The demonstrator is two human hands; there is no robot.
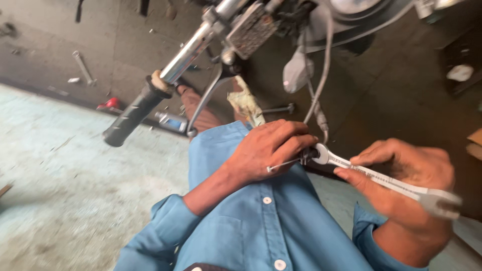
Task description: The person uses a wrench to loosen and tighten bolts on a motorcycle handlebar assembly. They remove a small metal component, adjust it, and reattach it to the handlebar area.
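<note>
My left hand pinches the end fitting of a grey cable that hangs down from a motorcycle handlebar; a thin wire end sticks out from under the fingers. My right hand grips a silver combination wrench. Its ring end sits on the small nut at the cable fitting, right beside my left fingertips. Both sleeves and my shirt are blue.
The handlebar has a black rubber grip and a chrome lever. A loose tool, a red object and a small bottle lie on the dirty concrete floor. A bolt lies near the cable.
</note>
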